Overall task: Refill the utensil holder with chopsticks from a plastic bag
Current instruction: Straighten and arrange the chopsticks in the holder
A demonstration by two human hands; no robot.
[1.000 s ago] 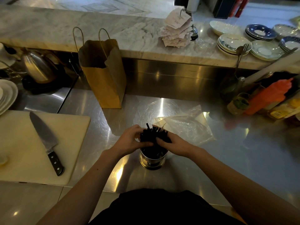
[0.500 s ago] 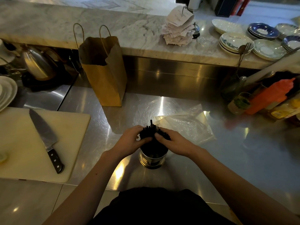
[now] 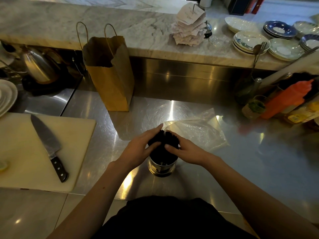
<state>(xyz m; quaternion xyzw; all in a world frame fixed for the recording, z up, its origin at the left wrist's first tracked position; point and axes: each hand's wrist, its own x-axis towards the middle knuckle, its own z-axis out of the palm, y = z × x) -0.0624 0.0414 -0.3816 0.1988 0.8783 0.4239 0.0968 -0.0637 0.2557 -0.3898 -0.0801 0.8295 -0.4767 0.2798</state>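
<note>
- Head view: a shiny metal utensil holder is standing on the steel counter, right in front of the person.
- A thick bunch of black chopsticks is standing up in the holder, with the tops sticking out above its rim.
- The left hand is hugging the left side of the bunch. Its fingers are reaching over the far side and its thumb is pressing on the near side.
- The right hand is hugging the right side of the bunch. Its fingers are bending round the tops and its thumb is pressing on the near side.
- The two hands are squeezing the bunch between them, just above the holder.
- A clear plastic bag is lying flat on the counter just behind the holder and a bit to the right.
- A brown paper bag is standing open, far behind the holder and to the left.
- A cutting board is lying well to the left of the holder, and a big knife is lying on it.
- An orange bottle is leaning among jars, far to the right of the holder.
- Stacks of plates are sitting on the marble ledge, far behind the holder and to the right.
</note>
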